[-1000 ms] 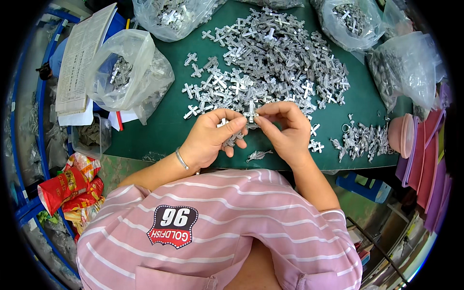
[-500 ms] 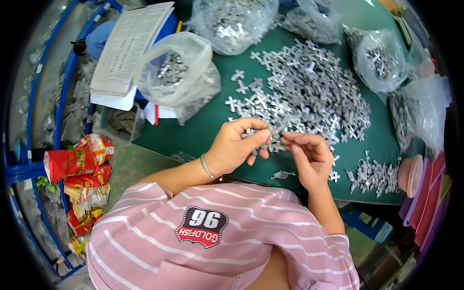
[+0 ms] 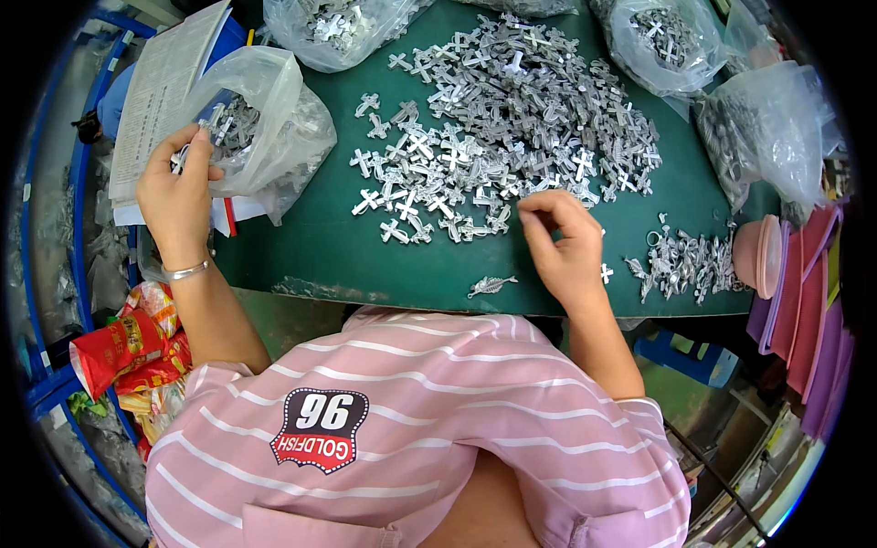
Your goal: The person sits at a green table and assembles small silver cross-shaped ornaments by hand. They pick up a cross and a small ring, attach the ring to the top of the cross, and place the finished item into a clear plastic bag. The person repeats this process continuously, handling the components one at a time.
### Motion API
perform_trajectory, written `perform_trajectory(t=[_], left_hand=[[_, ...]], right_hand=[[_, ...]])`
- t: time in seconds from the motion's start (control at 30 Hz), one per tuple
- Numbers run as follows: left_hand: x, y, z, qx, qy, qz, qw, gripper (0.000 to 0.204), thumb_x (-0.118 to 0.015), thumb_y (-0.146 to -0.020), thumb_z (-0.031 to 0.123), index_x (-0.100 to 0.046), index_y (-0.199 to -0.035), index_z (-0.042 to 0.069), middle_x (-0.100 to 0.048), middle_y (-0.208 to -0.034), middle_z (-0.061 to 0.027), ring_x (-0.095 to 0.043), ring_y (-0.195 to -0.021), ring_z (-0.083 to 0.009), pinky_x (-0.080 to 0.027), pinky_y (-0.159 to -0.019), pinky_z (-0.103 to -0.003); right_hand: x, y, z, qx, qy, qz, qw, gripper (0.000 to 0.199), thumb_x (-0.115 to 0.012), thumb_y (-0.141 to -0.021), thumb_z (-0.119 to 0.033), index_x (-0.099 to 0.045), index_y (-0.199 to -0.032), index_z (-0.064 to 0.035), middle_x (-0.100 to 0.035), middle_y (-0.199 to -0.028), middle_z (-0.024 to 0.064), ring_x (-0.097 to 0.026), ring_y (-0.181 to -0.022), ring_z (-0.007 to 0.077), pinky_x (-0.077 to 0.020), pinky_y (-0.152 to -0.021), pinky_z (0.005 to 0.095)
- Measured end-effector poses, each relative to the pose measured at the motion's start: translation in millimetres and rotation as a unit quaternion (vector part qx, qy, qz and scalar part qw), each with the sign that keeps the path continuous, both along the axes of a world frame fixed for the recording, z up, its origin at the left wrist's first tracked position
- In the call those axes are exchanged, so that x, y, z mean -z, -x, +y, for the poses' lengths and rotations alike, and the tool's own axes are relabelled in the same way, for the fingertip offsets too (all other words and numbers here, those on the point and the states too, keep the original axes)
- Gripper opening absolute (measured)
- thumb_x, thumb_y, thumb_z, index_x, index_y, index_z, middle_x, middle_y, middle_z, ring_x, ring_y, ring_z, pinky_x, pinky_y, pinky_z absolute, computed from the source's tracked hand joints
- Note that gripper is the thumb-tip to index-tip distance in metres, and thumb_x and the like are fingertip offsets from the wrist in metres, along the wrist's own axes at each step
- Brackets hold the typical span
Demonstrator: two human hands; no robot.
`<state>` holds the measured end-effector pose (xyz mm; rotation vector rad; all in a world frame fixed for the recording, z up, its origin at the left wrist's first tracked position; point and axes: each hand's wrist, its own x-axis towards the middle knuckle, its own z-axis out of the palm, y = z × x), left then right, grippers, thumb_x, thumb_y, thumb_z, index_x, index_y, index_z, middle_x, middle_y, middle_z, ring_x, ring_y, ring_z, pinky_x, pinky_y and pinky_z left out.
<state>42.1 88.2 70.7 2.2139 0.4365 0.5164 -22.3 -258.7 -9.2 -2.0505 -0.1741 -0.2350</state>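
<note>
My left hand [image 3: 178, 187] is at the mouth of a clear plastic bag [image 3: 311, 137] on the left, its fingers curled round some silver cross pendants that show in part at the palm. Inside the bag lie more metal pieces [image 3: 239, 128]. My right hand [image 3: 566, 242] is above the table's near side, beside a large pile of silver cross pendants [image 3: 539, 110]. Its fingers are bent in and closed; whatever they hold, if anything, is hidden. A single fish-shaped pendant [image 3: 493, 286] lies near the table edge, left of my right hand.
The green table [image 3: 365, 265] bears more clear bags of crosses [image 3: 653, 41] along its far side. At right, a small heap of silver pendants [image 3: 690, 265] lies by a pink cup [image 3: 756, 256]. Papers [image 3: 164, 91] and a blue rack [image 3: 78, 210] are at left.
My hands have come apart: the left has moved left with the crosses to the bag, while the right stays near the pile. The view has shifted, so the table sits higher in it.
</note>
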Motion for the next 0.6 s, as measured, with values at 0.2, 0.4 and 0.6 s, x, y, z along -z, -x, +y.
perform_trajectory(t=[0.2,0.4,0.6], left_hand=[[-1.2,-6.0,-14.2,0.043,0.038,-0.025,0.998,0.023,-0.063,-0.083,0.019,-0.064,-0.098,0.002,-0.061,-0.075,-0.0019,-0.053,-0.054,-0.0046,-0.032,-0.04,-0.016],[12.8,20.4,-85.6,0.244,0.322,0.151,0.902,0.012,-0.061,-0.084,0.013,-0.062,-0.093,0.004,-0.06,-0.071,-0.0024,-0.055,-0.05,-0.0055,-0.032,-0.033,-0.015],[50.1,36.2,-139.9,0.361,0.405,0.33,0.772,0.016,-0.06,-0.085,0.011,-0.06,-0.097,0.0,-0.061,-0.078,-0.006,-0.057,-0.055,-0.0083,-0.038,-0.037,-0.017]], right_hand=[[0.4,-3.3,20.2,-0.015,0.21,-0.046,0.976,0.02,-0.068,-0.071,-0.006,-0.062,-0.09,-0.003,-0.054,-0.084,0.0095,-0.054,-0.078,0.0277,-0.0452,-0.066,0.0363],[5.9,-3.8,21.8,0.003,0.271,-0.097,0.958,0.018,-0.066,-0.072,-0.005,-0.062,-0.09,-0.0033,-0.055,-0.081,0.0082,-0.055,-0.073,0.0256,-0.045,-0.063,0.0359],[0.3,4.4,14.7,0.005,0.031,-0.068,0.997,0.013,-0.065,-0.073,0.007,-0.064,-0.084,0.0006,-0.062,-0.084,0.0106,-0.062,-0.073,0.0197,-0.0495,-0.061,0.0252]])
